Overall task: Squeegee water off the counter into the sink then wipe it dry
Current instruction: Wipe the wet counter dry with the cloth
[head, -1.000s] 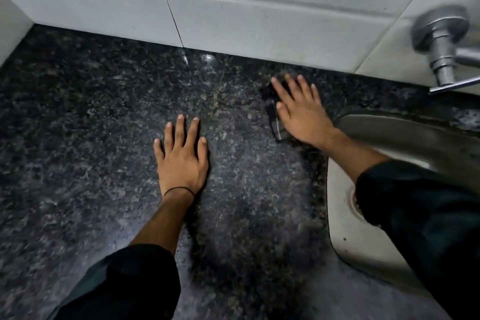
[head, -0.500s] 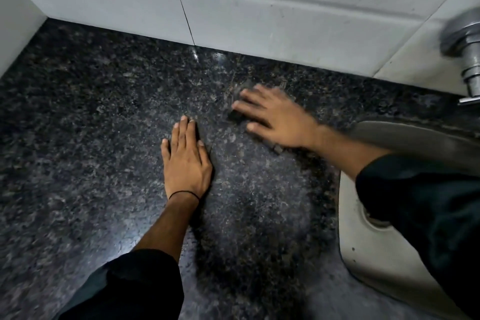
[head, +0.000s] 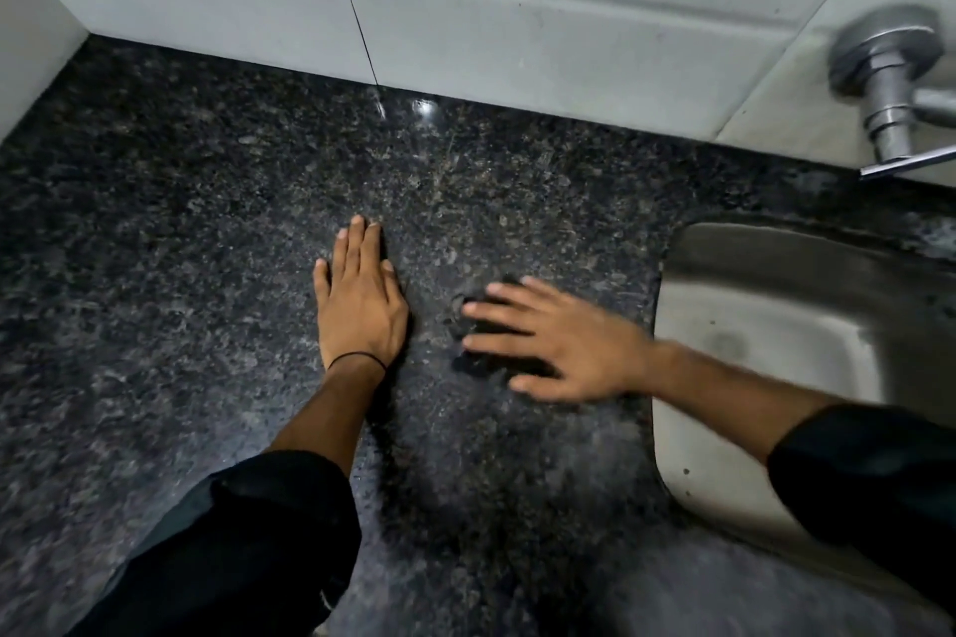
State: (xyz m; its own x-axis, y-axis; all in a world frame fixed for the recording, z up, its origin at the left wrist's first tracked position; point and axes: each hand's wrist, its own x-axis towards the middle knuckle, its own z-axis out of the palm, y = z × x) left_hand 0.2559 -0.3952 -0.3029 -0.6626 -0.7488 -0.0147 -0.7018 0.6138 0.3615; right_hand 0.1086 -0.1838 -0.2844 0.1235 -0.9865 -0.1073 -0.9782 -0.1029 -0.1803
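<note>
The left hand (head: 359, 308) lies flat on the dark speckled counter (head: 170, 233), fingers together and holding nothing, pointing toward 12 o'clock. At its 3 o'clock, just beside it, the right hand (head: 564, 339) presses flat with fingers spread on a dark cloth (head: 483, 326), mostly hidden beneath the palm. The steel sink (head: 765, 326) sits at 3 o'clock of the cloth, with the tap (head: 887, 83) above it at about 1 o'clock.
</note>
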